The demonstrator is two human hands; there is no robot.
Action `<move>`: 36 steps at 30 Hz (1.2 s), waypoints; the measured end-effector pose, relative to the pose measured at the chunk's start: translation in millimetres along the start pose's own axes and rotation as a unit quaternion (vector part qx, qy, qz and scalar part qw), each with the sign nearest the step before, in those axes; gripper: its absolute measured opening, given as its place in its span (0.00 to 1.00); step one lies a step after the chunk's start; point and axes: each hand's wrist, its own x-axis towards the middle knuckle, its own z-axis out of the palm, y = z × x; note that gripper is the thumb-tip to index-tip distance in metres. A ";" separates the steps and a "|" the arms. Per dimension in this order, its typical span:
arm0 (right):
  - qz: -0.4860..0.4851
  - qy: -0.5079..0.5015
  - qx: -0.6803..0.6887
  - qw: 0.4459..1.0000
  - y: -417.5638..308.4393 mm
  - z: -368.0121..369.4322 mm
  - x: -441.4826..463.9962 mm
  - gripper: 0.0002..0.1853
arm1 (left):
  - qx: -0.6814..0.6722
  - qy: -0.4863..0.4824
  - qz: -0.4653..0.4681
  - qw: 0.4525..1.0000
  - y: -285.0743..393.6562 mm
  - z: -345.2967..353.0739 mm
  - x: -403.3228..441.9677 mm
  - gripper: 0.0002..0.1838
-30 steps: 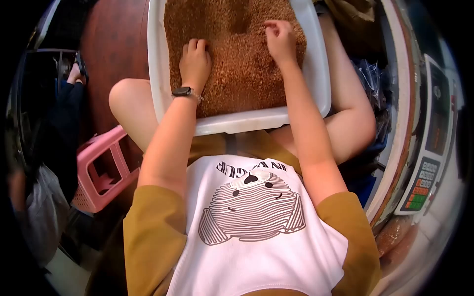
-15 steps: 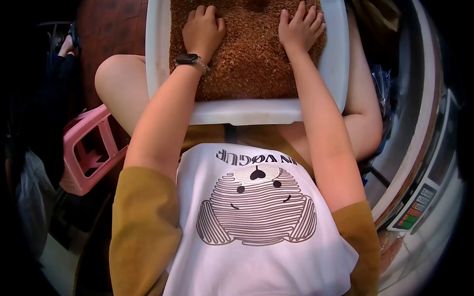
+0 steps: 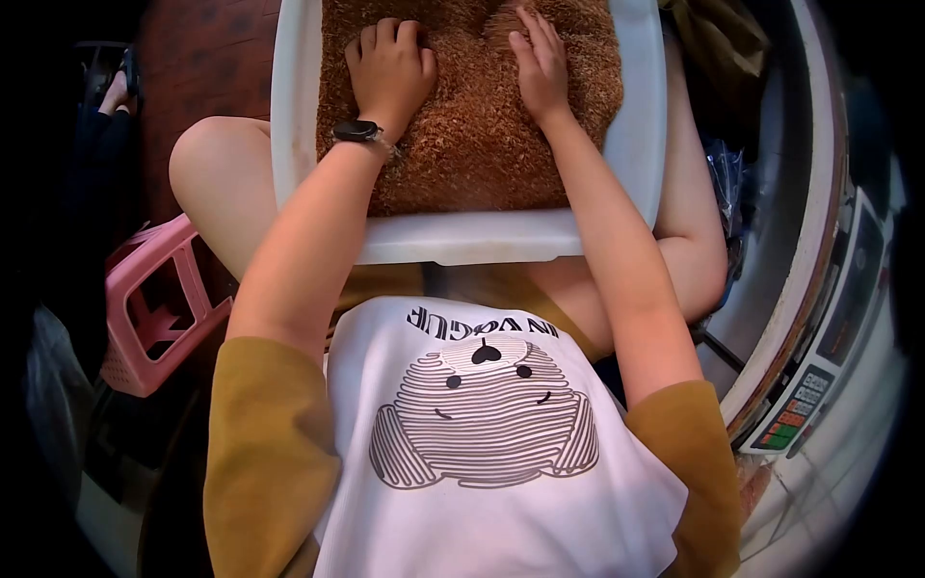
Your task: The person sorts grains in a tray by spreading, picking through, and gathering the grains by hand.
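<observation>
A white plastic tray [image 3: 453, 237] lies across the lap, filled with a brown, coarse material [image 3: 472, 135] that looks shredded or flaky; I cannot tell its exact kind. My left hand [image 3: 393, 69] rests on the left part of this material, fingers apart and slightly bent, with a dark wristband [image 3: 357, 130] at the wrist. Toward the right of the middle, my right hand [image 3: 541, 69] lies on the same material, its fingers stretched out and close together. Neither hand visibly grips anything. The tray's far end is cut off by the top of the view.
A pink plastic stool [image 3: 159, 303] stands to the left on the dark floor. On the right are a curved counter edge [image 3: 809, 231] and a scale-like device with a coloured keypad [image 3: 792, 414]. Another person's foot [image 3: 116, 91] shows at the far left.
My right hand has moved inward, to the left across the brown material, and its fingers have come together. My left hand stays in nearly the same place. The view has shifted slightly.
</observation>
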 end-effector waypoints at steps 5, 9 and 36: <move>0.095 -0.037 0.238 0.966 -32.2 -2.7 -3.9 0.31 | 0.003 -0.023 0.019 1.000 -5.0 9.0 -2.2 0.21; 0.240 -0.035 0.411 0.879 -40.3 -12.5 -0.3 0.31 | 0.021 -0.119 0.038 0.992 3.4 11.6 -2.9 0.27; 0.360 0.023 0.298 0.884 -29.3 -39.9 26.1 0.20 | -0.130 -0.322 0.058 0.936 44.3 -39.4 3.1 0.34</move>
